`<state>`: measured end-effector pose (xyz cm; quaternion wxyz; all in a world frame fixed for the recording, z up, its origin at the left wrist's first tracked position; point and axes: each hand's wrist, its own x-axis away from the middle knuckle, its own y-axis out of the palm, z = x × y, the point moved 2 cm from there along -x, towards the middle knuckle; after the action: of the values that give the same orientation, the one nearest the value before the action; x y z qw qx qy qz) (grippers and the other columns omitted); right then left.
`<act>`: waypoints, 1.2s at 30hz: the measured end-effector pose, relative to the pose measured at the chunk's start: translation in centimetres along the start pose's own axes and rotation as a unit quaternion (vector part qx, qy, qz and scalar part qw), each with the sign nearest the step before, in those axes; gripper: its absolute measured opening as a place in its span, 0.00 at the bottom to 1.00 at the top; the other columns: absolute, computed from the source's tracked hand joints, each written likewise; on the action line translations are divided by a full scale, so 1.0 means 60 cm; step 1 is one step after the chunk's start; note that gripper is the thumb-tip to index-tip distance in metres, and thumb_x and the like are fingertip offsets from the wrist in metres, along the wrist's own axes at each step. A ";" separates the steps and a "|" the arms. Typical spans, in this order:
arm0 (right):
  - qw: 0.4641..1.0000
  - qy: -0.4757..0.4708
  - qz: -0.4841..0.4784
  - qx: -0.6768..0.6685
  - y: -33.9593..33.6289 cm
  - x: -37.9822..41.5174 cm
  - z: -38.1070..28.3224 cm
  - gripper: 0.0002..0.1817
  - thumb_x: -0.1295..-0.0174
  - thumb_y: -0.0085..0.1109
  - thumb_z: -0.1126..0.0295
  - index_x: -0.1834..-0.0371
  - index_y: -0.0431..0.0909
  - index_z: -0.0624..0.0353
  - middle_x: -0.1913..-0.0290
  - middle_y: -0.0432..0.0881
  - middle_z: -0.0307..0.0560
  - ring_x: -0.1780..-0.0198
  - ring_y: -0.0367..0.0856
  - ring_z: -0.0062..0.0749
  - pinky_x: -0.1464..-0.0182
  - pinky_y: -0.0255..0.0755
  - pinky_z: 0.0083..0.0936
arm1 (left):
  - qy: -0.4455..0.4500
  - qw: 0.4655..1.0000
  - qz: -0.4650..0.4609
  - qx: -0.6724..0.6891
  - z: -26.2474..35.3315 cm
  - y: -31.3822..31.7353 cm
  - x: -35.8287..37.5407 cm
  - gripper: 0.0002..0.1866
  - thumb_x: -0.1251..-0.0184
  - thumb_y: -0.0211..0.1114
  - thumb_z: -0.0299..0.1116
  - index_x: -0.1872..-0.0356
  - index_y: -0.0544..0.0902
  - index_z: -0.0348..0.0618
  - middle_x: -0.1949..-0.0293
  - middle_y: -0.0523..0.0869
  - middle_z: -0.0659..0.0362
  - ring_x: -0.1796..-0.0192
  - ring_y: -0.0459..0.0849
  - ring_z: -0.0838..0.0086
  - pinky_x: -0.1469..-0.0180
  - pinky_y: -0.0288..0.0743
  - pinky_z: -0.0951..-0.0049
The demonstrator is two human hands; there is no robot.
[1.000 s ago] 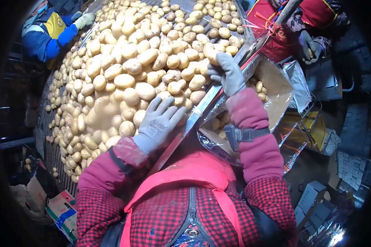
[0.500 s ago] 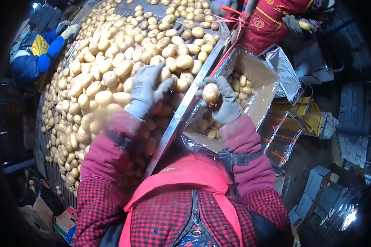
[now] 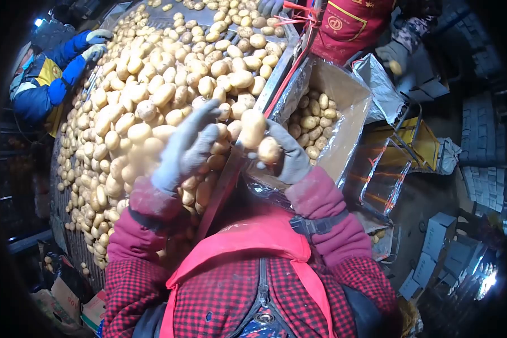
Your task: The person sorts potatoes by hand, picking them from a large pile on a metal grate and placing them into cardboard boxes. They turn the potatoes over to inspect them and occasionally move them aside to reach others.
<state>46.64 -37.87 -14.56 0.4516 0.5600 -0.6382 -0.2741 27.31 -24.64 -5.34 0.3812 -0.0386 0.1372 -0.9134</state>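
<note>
Pale potatoes [image 3: 163, 94] lie heaped on a table with a metal edge [image 3: 273, 84]. Over the near side of the heap, my gloved left hand [image 3: 188, 146] has its fingers apart and holds nothing. My gloved right hand [image 3: 290, 155] is closed round a potato [image 3: 269, 150] above the near end of a plastic-lined box. Another, larger potato [image 3: 253, 129] is just beside it, between my two hands; whether my right fingers touch it is unclear. The lined box [image 3: 352, 121] right of the metal edge has several potatoes [image 3: 315, 121] in it.
A person in blue sleeves [image 3: 67, 79] reaches to the far left of the heap. At the upper right, another person's gloved hand [image 3: 394, 53] holds a potato near a red bag [image 3: 349, 28]. A yellow crate [image 3: 417, 143] and cardboard boxes [image 3: 436, 239] stand right.
My right hand has moved left and down with a potato. My left hand has come away from the heap's potatoes, and a larger potato is now between my hands. The co-worker's hand at upper right has lowered.
</note>
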 end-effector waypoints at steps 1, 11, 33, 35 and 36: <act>0.999 -0.015 0.017 0.025 -0.016 0.006 -0.006 0.30 0.19 0.55 0.50 0.20 0.68 0.51 0.39 0.85 0.49 0.53 0.87 0.33 0.64 0.81 0.23 | -0.023 0.997 0.032 -0.062 0.012 -0.028 0.010 0.27 0.16 0.60 0.33 0.21 0.70 0.39 0.35 0.85 0.49 0.33 0.82 0.68 0.29 0.74 0.66; 0.892 -0.078 0.178 0.407 -0.180 0.096 -0.026 0.28 0.18 0.54 0.60 0.22 0.68 0.64 0.39 0.82 0.49 0.46 0.85 0.29 0.48 0.80 0.23 | 0.003 0.812 0.145 -0.565 -0.063 -0.234 0.024 0.40 0.35 0.75 0.50 0.23 0.74 0.52 0.41 0.85 0.49 0.37 0.80 0.51 0.29 0.67 0.49; 0.965 -0.045 0.125 0.226 -0.027 0.026 -0.025 0.32 0.19 0.56 0.56 0.20 0.65 0.64 0.37 0.84 0.54 0.44 0.87 0.35 0.44 0.81 0.30 | -0.072 0.852 0.104 -0.508 -0.040 -0.213 -0.116 0.35 0.39 0.76 0.43 0.28 0.80 0.53 0.43 0.88 0.45 0.41 0.86 0.50 0.34 0.77 0.54; 0.976 -0.041 0.087 0.196 0.014 0.001 -0.030 0.32 0.18 0.55 0.57 0.19 0.64 0.64 0.37 0.84 0.55 0.45 0.87 0.35 0.45 0.82 0.29 | -0.036 0.898 0.097 -0.428 -0.025 -0.186 -0.096 0.34 0.38 0.76 0.44 0.28 0.80 0.54 0.45 0.89 0.45 0.41 0.86 0.50 0.36 0.78 0.54; 0.979 -0.030 0.056 0.192 0.032 -0.018 -0.028 0.32 0.18 0.56 0.58 0.18 0.62 0.63 0.37 0.84 0.55 0.46 0.87 0.35 0.46 0.82 0.28 | -0.016 0.920 0.103 -0.379 -0.017 -0.169 -0.092 0.34 0.37 0.76 0.47 0.28 0.80 0.56 0.45 0.89 0.44 0.42 0.87 0.48 0.38 0.79 0.52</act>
<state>47.18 -36.16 -12.49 0.3305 0.5914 -0.7226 -0.1376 24.05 -13.71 -3.31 0.4318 -0.1804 0.4704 -0.7482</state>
